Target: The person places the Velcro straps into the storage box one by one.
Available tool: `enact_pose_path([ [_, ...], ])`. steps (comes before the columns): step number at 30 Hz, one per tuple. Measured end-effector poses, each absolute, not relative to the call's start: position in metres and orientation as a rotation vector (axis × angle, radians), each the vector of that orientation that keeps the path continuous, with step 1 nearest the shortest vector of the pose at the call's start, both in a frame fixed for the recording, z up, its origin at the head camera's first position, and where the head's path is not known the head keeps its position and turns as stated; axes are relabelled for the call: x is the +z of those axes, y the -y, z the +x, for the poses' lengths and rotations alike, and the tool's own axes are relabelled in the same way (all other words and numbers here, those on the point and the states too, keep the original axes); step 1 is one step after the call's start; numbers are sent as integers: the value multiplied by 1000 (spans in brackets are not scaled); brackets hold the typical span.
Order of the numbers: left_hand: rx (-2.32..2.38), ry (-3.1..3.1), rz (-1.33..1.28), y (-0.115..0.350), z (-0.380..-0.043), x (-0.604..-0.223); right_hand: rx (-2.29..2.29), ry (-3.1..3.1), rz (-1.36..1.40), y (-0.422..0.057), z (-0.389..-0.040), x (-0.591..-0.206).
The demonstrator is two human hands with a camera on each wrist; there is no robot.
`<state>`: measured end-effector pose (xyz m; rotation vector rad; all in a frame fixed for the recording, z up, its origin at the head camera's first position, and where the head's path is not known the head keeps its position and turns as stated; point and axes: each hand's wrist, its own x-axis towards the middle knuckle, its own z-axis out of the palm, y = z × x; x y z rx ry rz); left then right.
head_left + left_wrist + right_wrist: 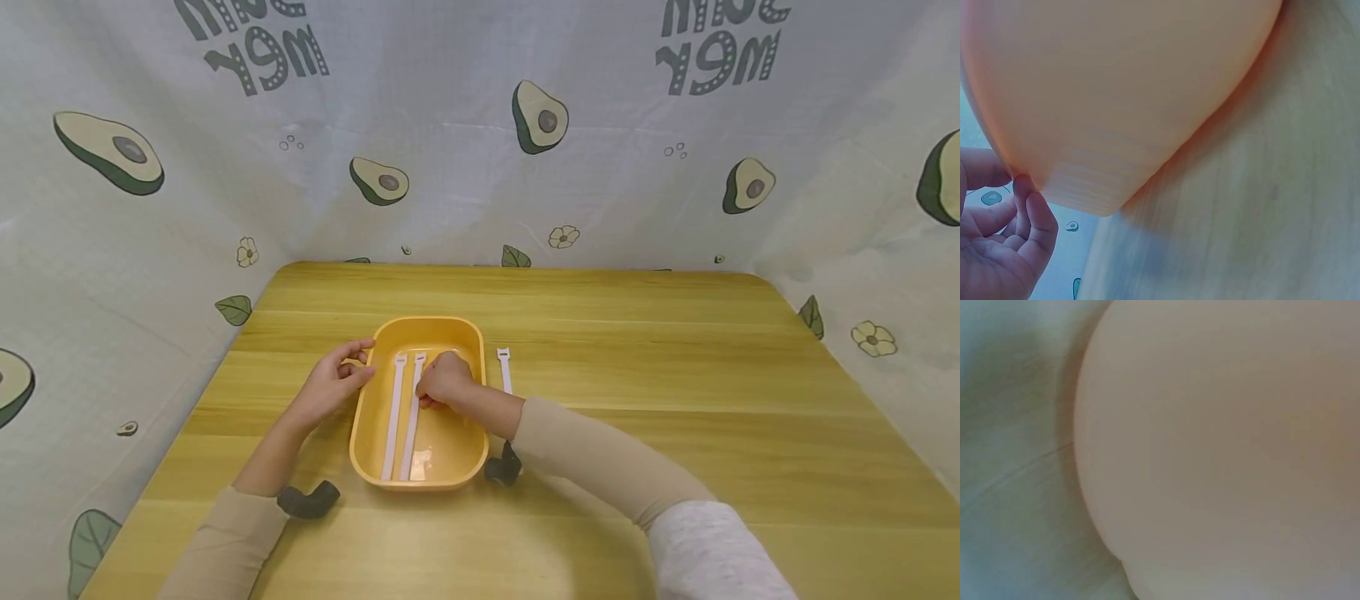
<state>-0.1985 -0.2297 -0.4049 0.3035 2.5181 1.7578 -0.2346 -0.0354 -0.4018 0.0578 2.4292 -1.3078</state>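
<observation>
A yellow plastic tray (363,417) with rounded corners sits left of the table's middle. My left hand (337,379) holds the tray's left rim between its fingertips; in the left wrist view the curled fingers (1040,225) meet the edge of the tray wall (1147,81). Inside the tray lie two long white straps with slotted heads, a left strap (394,408) and a right strap (411,433). My right hand (450,379) reaches in over the right rim and pinches the right strap near its upper part; some fingertips are hidden. Only the tray's outer wall (1222,444) shows in the right wrist view.
Another white strap (506,371) lies on the wooden table (637,350) just right of the tray, partly covered by my right forearm. Dark wrist-camera mounts (309,500) stick out beside both wrists. A white curtain with avocado prints (465,192) surrounds the table's back and sides.
</observation>
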Motion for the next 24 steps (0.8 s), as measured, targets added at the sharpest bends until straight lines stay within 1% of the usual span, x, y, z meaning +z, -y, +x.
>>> enact_pose_path([
  [7,1758,-2523,302,229,-198,-405,-1311,-2431,37,34,-234,-401],
  [19,1820,-2438,301,230,-202,-407,-1531,-2323,62,31,-230,-393],
  [24,1828,-2437,297,230,-201,-406,-1603,-2235,-14,24,-226,-383],
])
